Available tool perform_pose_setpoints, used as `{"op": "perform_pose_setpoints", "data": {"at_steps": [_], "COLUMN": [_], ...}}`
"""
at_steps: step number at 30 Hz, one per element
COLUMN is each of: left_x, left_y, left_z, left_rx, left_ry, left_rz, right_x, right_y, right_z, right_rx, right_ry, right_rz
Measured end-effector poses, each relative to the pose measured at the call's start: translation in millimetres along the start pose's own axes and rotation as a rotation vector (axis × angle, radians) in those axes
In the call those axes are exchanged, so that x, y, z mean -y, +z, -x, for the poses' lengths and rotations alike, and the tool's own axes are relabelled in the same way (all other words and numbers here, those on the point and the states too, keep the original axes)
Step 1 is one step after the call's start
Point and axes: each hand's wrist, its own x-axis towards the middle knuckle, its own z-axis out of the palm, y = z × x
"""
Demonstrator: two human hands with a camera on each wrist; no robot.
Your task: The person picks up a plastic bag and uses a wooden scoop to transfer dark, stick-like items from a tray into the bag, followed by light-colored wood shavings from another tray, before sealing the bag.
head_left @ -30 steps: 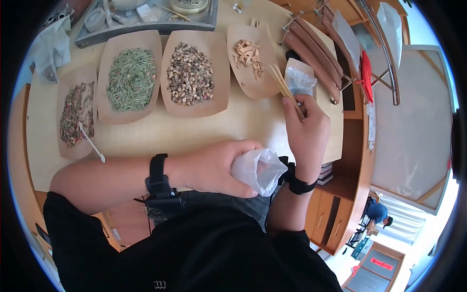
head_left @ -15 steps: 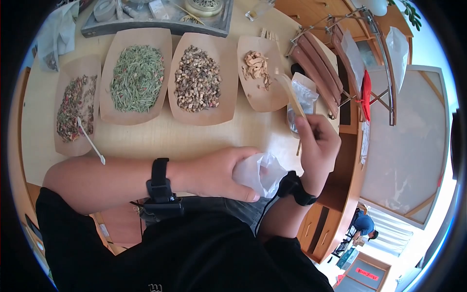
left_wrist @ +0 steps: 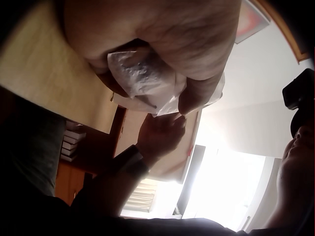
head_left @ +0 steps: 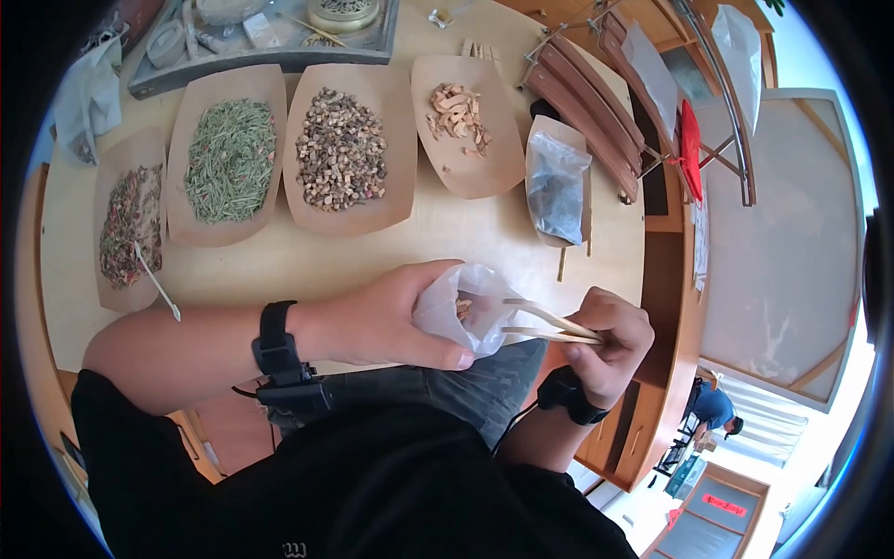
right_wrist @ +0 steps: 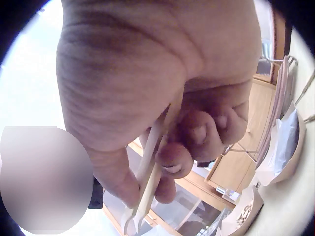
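My left hand (head_left: 396, 317) grips a translucent white bag (head_left: 436, 321) around its side, mouth upward and spread wide. Some tan pieces (head_left: 463, 307) show inside it. In the left wrist view the bag (left_wrist: 142, 78) bulges below the palm. My right hand (head_left: 610, 340) pinches wooden tongs (head_left: 557, 320), their two arms apart and their tips at the bag's right rim. The right wrist view shows the tongs (right_wrist: 153, 182) between thumb and fingers. A paper tray of dried tan slices (head_left: 456, 110) lies beyond the hands.
Leftward stand paper trays of chopped brown pieces (head_left: 343, 154), green needle-like herb (head_left: 228, 158) and a mixed herb (head_left: 130, 219) with a white stick (head_left: 156, 281). A smaller tray holds a plastic bag (head_left: 559, 177). A brown rack (head_left: 591, 93) and grey tray (head_left: 279, 61) stand behind.
My right hand has brought the tongs from beside the tan slices and the small tray back toward me, to the bag's mouth. The left hand keeps its grip; the view has shifted slightly.
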Motion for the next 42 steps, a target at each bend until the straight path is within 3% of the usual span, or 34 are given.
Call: {"op": "perform_pose_setpoints", "data": {"at_steps": [2,4,5,9,12,16,20,24,28,29,34,36,42], "left_x": [-0.5,-0.9,-1.6,-3.3,-2.1,-2.6,-0.8,3.0,3.3,4.5,6.3,5.5,3.7], "left_y": [0.3,2.0,1.7,2.1,0.5,2.9,0.8,0.6,0.5,0.3,0.3,1.1,-0.4], "left_z": [0.1,1.2,1.4,2.2,2.8,4.5,4.2,3.7,2.8,2.3,1.6,2.0,2.3], "left_rx": [0.027,0.009,0.009,0.041,0.036,0.036,0.053,0.066,0.059,0.059,0.058,0.053,0.074], "left_ry": [0.005,0.002,0.002,-0.017,-0.003,-0.006,0.015,0.037,0.037,0.041,0.037,0.039,0.027], "left_rz": [-0.014,0.024,0.022,-0.004,-0.049,-0.010,-0.066,-0.039,-0.053,-0.053,-0.043,-0.042,-0.028], "right_x": [-3.8,-12.1,6.5,6.0,7.2,6.0,-2.3,-14.1,-10.7,-8.1,-9.4,-14.4,-21.3], "right_y": [0.3,9.3,20.6,29.4,31.3,35.0,43.6,47.0,60.6,59.9,65.6,69.9,88.8], "right_z": [5.6,14.1,3.6,-31.2,-38.1,-44.8,-50.6,-55.8,-74.9,-75.3,-79.6,-82.6,-89.6], "right_rx": [-0.021,-0.431,-0.462,-0.612,-0.556,-0.339,-0.388,-0.495,-0.520,-0.575,-0.434,-0.377,-0.362], "right_ry": [-0.016,0.010,0.163,0.221,0.285,0.138,-0.045,-0.008,0.145,0.228,0.235,0.281,0.350], "right_rz": [-0.018,-0.053,-0.160,-0.164,-0.339,-0.448,-0.305,-0.534,-0.542,-0.346,-0.341,-0.013,0.181]}}
